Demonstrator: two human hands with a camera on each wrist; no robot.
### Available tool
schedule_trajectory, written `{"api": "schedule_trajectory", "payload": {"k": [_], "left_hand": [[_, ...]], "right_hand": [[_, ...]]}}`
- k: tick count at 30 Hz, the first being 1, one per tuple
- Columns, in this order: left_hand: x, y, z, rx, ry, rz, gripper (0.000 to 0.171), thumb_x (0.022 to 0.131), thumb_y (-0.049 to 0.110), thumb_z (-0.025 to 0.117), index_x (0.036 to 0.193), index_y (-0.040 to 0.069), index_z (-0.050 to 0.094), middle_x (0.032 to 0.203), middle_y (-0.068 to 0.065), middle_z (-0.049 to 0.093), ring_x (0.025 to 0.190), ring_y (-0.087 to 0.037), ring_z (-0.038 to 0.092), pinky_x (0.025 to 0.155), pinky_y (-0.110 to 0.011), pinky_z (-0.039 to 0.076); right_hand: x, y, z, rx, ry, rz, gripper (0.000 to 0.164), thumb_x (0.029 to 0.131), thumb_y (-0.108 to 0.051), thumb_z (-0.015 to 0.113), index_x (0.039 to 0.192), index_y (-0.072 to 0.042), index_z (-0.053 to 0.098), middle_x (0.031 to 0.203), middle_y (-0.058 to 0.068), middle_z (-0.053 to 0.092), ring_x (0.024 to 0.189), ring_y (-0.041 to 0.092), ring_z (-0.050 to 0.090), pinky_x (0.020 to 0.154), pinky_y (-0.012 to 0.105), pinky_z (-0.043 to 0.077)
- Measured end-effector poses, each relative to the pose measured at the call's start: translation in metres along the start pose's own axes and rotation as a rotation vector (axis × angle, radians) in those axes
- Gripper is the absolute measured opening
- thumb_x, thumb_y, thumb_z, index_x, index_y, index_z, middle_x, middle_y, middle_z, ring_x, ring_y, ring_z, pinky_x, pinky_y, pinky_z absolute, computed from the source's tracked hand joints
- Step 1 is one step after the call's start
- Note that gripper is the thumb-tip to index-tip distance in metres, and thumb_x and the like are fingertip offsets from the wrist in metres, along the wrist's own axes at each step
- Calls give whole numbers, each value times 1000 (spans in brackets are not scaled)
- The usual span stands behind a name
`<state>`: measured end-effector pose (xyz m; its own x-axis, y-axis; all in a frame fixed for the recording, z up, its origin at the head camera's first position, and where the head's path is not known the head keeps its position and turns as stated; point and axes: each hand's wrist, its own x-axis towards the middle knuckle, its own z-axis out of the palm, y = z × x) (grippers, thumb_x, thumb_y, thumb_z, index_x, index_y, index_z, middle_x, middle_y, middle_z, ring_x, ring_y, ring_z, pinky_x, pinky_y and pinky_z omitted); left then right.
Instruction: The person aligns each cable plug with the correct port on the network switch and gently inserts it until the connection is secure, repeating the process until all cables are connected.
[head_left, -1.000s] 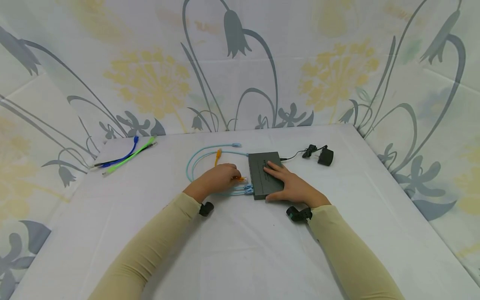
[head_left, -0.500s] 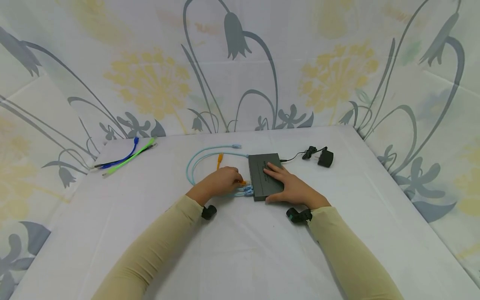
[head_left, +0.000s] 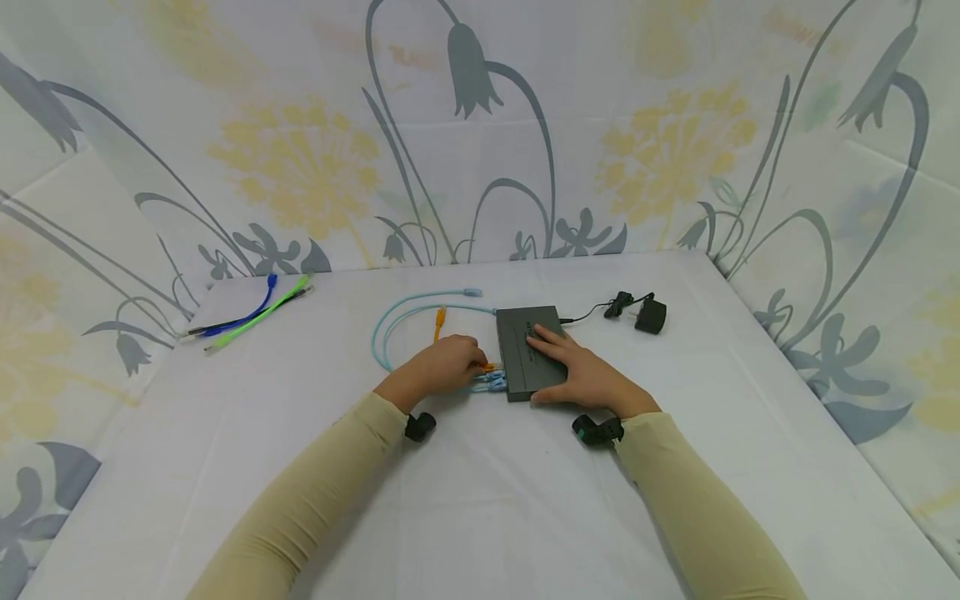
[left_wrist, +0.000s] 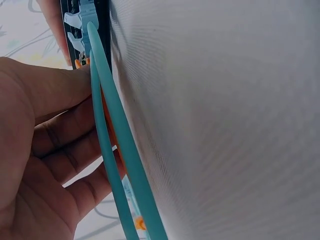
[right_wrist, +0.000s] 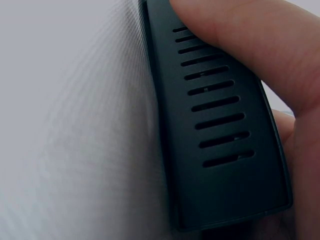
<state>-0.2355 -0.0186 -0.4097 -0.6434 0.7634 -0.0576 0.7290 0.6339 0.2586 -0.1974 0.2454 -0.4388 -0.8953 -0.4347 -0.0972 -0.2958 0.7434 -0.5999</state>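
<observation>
My left hand (head_left: 444, 365) pinches an orange network cable (head_left: 488, 367) just behind its plug, which is right at the left side of a dark grey network switch (head_left: 517, 346). Light-blue cables (left_wrist: 120, 120) with plugs seated in the switch run past my left fingers in the left wrist view. The far end (head_left: 439, 318) of the orange cable sticks out behind that hand. My right hand (head_left: 585, 371) rests on the switch, its fingers spread straight over the top. In the right wrist view the thumb (right_wrist: 240, 40) lies against the slotted side wall.
Another light-blue cable (head_left: 405, 297) loops behind my left hand, its loose plug lying behind the switch. A black power adapter (head_left: 650, 317) lies at the right, its cord running into the switch. Blue, green and black cables (head_left: 247, 321) lie together at the back left of the white-covered table (head_left: 480, 517).
My left hand has moved slightly right, bringing the orange cable's plug up to the switch, then stayed nearly still. My right hand has held its place on the switch.
</observation>
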Motion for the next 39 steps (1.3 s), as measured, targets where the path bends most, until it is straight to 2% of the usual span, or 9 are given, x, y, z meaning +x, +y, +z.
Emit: {"api": "schedule_trajectory", "payload": {"k": [18, 23, 39], "left_hand": [[-3, 1, -1, -47, -6, -39, 23, 98, 12, 55, 112, 4, 71, 103, -9, 67, 96, -21, 63, 86, -34, 53], [-3, 0, 0, -51, 13, -45, 22, 98, 13, 56, 111, 6, 72, 102, -7, 67, 94, -20, 63, 85, -33, 52], [-5, 2, -2, -44, 23, -10, 22, 97, 11, 55, 109, 4, 72, 101, -9, 67, 93, -21, 63, 84, -33, 53]], "right_hand": [[1, 2, 0, -9, 3, -12, 98, 74, -62, 73, 154, -35, 24, 163, -14, 5, 150, 38, 2, 112, 67, 21], [1, 2, -1, -5, -1, -16, 98, 74, -62, 73, 154, -34, 24, 163, -14, 5, 150, 38, 1, 112, 67, 21], [-1, -1, -1, -8, 6, -32, 99, 74, -61, 74, 154, -31, 25, 164, -10, 7, 149, 42, 3, 111, 68, 21]]}}
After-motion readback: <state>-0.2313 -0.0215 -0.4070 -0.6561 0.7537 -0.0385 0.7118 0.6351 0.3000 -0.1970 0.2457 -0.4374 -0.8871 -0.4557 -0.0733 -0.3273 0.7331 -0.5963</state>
